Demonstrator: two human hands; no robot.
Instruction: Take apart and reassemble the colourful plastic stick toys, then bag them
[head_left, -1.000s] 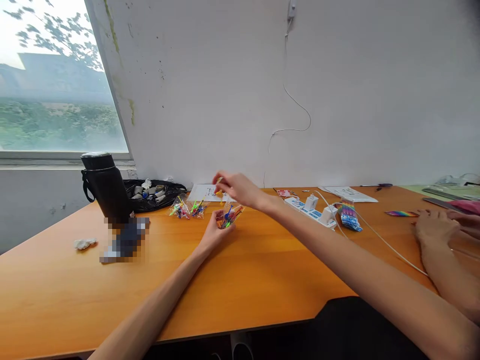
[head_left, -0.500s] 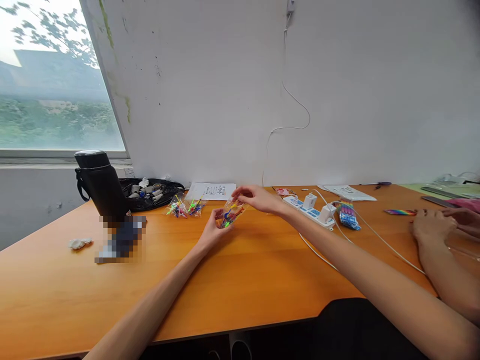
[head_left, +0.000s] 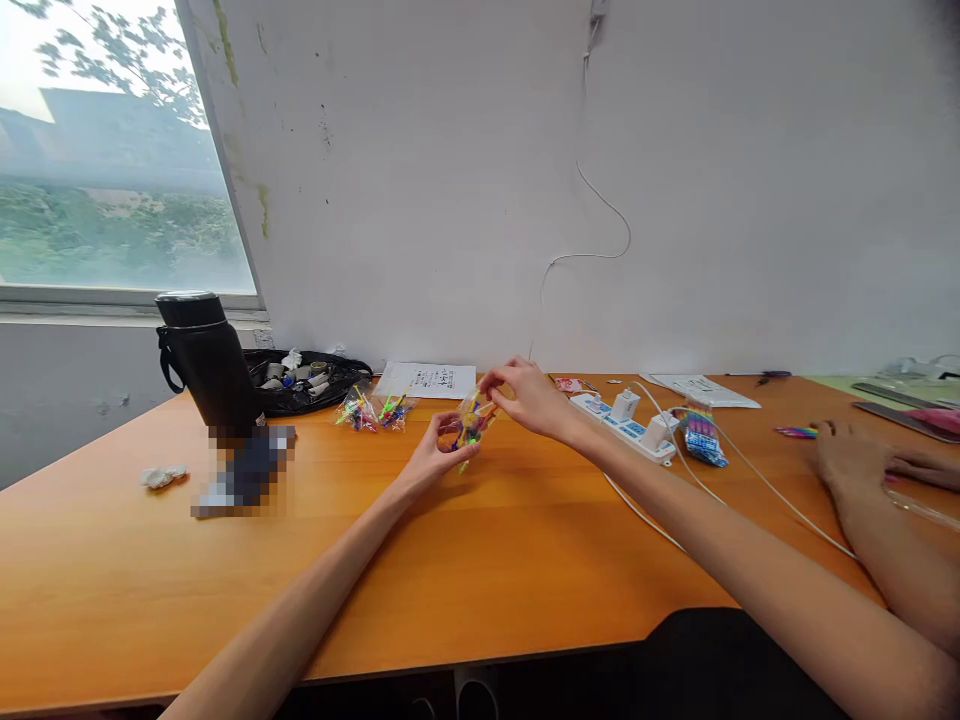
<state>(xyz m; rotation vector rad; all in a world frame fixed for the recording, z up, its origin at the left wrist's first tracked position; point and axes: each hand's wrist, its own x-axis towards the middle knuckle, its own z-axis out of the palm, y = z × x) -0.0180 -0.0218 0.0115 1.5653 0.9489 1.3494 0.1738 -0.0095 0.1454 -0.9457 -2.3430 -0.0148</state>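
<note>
Between my hands, above the table, is a clear plastic bag [head_left: 471,428] with small bright pieces in it, blue, yellow, green and red; their kind is too small to make out. My left hand [head_left: 433,452] grips the bag's lower left side, thumb in front. My right hand [head_left: 525,398] pinches its upper right edge with bent fingers. Just left of them on the table lie two similar clear bags of coloured pieces, one bag [head_left: 356,412] beside another bag [head_left: 393,412].
A black flask [head_left: 206,365] stands at left by a black plastic bag [head_left: 341,375] of odds and ends. White crumpled tissue [head_left: 163,477] lies nearer. Right are a power strip [head_left: 626,428] with cables, a rainbow-coloured packet [head_left: 703,435] and a co-worker's hands [head_left: 851,455]. Paper [head_left: 426,380] lies by the wall.
My hands and the bag have shifted slightly right, and the bag looks more upright and bunched. The view has tilted a little. At right, the co-worker's hands have moved slightly.
</note>
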